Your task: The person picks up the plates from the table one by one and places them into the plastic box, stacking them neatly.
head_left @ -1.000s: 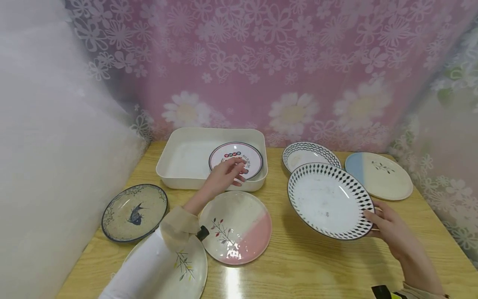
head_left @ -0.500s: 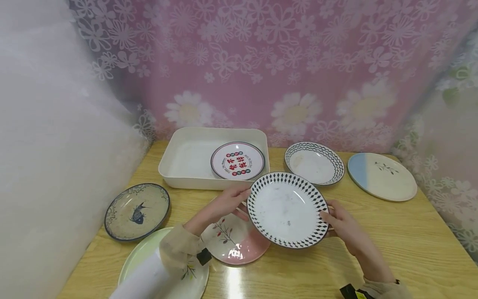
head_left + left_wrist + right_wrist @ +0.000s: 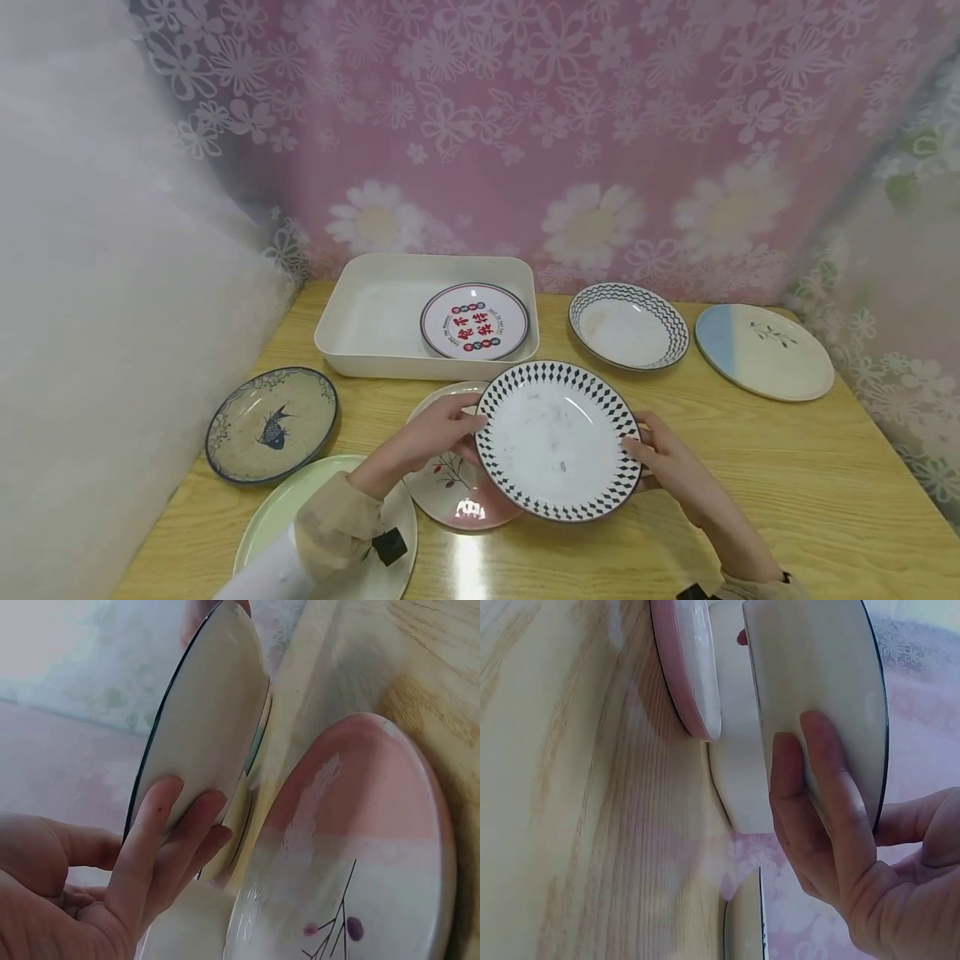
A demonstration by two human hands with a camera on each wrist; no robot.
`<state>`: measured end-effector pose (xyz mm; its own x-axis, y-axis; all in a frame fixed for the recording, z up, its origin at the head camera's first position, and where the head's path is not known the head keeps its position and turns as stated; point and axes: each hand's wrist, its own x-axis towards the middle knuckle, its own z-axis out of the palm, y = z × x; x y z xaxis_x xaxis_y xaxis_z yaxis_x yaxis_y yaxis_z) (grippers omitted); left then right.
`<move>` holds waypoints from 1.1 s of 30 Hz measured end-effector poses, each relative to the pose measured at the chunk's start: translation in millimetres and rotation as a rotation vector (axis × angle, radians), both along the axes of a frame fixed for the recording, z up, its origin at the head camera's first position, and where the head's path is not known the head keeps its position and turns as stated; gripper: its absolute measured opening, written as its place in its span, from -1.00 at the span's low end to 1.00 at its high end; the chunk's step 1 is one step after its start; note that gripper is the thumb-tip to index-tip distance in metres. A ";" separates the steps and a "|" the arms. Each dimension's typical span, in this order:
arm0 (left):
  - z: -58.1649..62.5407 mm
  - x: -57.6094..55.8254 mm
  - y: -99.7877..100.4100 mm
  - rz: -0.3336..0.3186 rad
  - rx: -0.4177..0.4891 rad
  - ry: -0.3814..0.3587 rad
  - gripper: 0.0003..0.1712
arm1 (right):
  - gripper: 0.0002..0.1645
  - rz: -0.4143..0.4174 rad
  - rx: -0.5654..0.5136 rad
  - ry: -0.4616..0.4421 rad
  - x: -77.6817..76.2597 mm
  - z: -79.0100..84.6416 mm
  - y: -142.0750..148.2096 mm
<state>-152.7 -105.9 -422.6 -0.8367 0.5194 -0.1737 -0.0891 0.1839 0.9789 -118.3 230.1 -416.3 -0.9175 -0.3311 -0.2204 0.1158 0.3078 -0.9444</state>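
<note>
Both hands hold a white plate (image 3: 558, 442) with a black diamond rim, raised over the table and tilted toward me. My left hand (image 3: 438, 433) grips its left edge, thumb on the rim and fingers spread under the outside, as the left wrist view shows. At the opposite edge my right hand (image 3: 667, 458) pinches the rim, its fingers (image 3: 832, 772) against the underside. Partly hidden beneath the held plate and left hand lies a pink-and-cream plate (image 3: 457, 492) with a twig pattern. Behind, a small white plate with red characters (image 3: 475, 321) leans inside a white rectangular bin (image 3: 360, 367).
A fish-patterned plate (image 3: 272, 425) lies at the left, with a pale green plate (image 3: 300, 500) under the left forearm. To the back right are a wavy-rimmed bowl (image 3: 628, 325) and a blue-and-cream plate (image 3: 765, 350). Curtains stand close behind and at both sides.
The diamond-rimmed plate has moved left and slightly nearer in the right hand. My left hand has left the small plate in the bin and taken hold of the diamond-rimmed plate's left edge.
</note>
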 end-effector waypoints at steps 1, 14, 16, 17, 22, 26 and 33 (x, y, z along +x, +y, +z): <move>0.4 -0.1 -0.3 0.011 0.004 0.006 -0.63 | -0.40 -0.005 -0.004 0.001 -0.3 0.4 -0.5; 7.3 -3.3 -5.5 0.105 0.078 -0.008 -0.49 | -0.27 -0.085 -0.012 0.024 -7.2 7.1 -6.5; 8.7 -4.4 -7.3 0.115 0.080 -0.008 -0.50 | -0.26 -0.092 -0.014 0.034 -9.2 8.9 -7.3; 9.3 -5.1 -8.2 0.119 0.085 -0.008 -0.51 | -0.25 -0.095 -0.015 0.039 -10.0 9.9 -7.6; 14.2 -9.8 -13.3 0.124 0.102 0.008 -0.52 | -0.26 -0.104 -0.017 0.065 -16.0 14.6 -9.5; 18.6 -14.4 -17.4 0.126 0.114 0.027 -0.53 | -0.26 -0.108 -0.031 0.086 -20.9 18.5 -12.6; 27.6 -22.5 -24.5 0.172 0.135 0.034 -0.52 | -0.27 -0.097 -0.059 0.120 -26.4 25.1 -20.3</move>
<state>-175.2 -130.4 -395.0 -0.9191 0.3855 -0.0820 -0.0740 0.0355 0.9966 -144.7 209.8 -391.2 -0.9644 -0.2484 -0.0905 0.0279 0.2445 -0.9692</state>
